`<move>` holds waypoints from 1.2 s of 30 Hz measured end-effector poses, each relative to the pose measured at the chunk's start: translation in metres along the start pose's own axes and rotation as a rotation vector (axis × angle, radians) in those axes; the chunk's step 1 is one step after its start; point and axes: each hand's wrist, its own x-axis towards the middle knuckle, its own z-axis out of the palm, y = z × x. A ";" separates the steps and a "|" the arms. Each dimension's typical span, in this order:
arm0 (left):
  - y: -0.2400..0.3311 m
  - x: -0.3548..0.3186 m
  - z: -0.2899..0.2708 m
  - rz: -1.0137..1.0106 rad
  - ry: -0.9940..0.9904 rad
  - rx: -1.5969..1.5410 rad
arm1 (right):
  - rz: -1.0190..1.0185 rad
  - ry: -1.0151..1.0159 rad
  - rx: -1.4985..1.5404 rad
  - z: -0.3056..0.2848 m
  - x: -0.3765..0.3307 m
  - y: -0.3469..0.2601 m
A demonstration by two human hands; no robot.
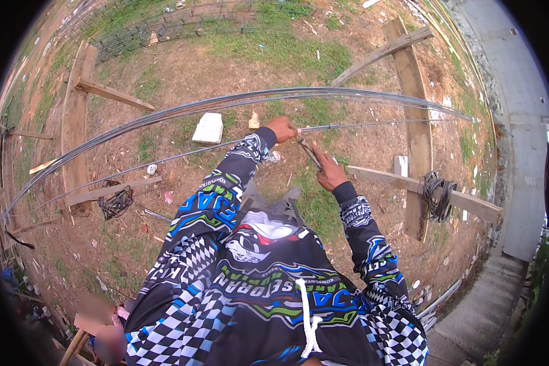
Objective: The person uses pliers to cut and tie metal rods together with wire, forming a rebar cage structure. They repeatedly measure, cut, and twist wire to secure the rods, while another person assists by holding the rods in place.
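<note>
My left hand (282, 129) is closed around a thin steel rod (165, 160) that runs across in front of me. In my right hand (331, 171) is a pair of pincers (311, 154), its handles gripped and its head up against the rod, just right of my left fingers. Whether the jaws are closed on wire is too small to tell. Beyond both hands, a bundle of long steel rods (238, 100) arches from left to right over wooden supports.
Upright-looking timber supports stand left (76, 140) and right (412, 91), with crosspieces jutting inward. A coil of dark wire (438, 196) hangs on the right crosspiece; another wire coil (116, 200) lies left. A white block (208, 127) rests on the grass. People sit at lower left.
</note>
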 end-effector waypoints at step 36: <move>0.020 -0.017 -0.005 0.076 0.178 0.115 | 0.111 0.238 0.373 0.065 0.046 0.005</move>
